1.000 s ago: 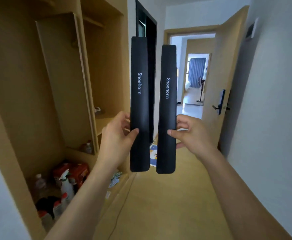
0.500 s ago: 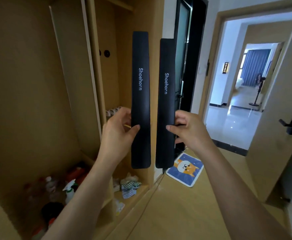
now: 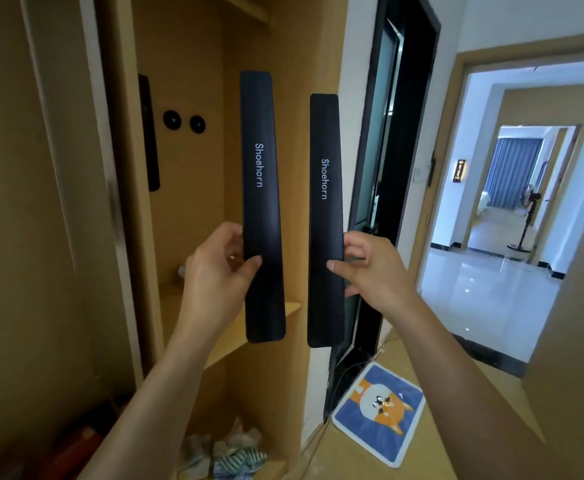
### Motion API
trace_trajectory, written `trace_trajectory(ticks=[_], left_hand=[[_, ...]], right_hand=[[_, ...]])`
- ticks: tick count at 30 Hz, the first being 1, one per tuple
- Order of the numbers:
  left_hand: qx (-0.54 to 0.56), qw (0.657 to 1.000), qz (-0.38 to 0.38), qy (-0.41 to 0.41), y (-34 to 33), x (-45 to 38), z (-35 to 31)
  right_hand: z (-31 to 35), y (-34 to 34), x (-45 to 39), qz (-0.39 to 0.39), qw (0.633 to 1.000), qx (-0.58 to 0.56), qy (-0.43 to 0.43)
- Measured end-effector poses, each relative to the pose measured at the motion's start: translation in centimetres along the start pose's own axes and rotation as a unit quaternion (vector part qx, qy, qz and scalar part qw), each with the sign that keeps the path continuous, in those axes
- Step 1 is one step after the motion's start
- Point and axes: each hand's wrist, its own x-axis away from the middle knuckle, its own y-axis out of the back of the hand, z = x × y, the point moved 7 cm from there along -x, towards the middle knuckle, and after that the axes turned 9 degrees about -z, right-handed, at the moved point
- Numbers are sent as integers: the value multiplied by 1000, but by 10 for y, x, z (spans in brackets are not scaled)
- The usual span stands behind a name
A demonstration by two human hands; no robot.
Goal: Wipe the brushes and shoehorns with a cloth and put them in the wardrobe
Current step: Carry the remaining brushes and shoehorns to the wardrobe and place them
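Two long black shoehorns stand upright in front of the open wardrobe [image 3: 193, 168], one in each of the hands, and the wardrobe's wooden shelf [image 3: 221, 337] lies just beyond and below the left hand. A further dark strip [image 3: 149, 133] hangs on the inner panel up and to the left of the hands, beside two round black discs [image 3: 183, 121] that may be mounts; I cannot tell what they are for. On the floor below the right hand lies a blue mat with a dog on it [image 3: 380, 414], and crumpled cloths [image 3: 224, 452] sit in the wardrobe's bottom, below the left hand. The left shoehorn [image 3: 261, 202] is pinched low on its length between thumb and fingers of the left hand [image 3: 214, 275]; the right shoehorn [image 3: 325, 216] is pinched likewise by the right hand [image 3: 370, 268], the two blades near but apart. Both look thin, stiff and light, with a smooth matt face that could slide in a loose pinch. Held so low, each long top can swing, so a grip nearer the middle would likely steady them for placing.
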Motion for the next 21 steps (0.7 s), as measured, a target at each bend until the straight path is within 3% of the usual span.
trace_trajectory(ticks=[10,21], left_hand=[[-49,998,-17,19,-55,-102,94],[-159,976,-137,60,-82,-211,186]], right_hand=[[-74,-97,-140,53,995,-79,7],[-129,-213,-308,179,971,-144,70]])
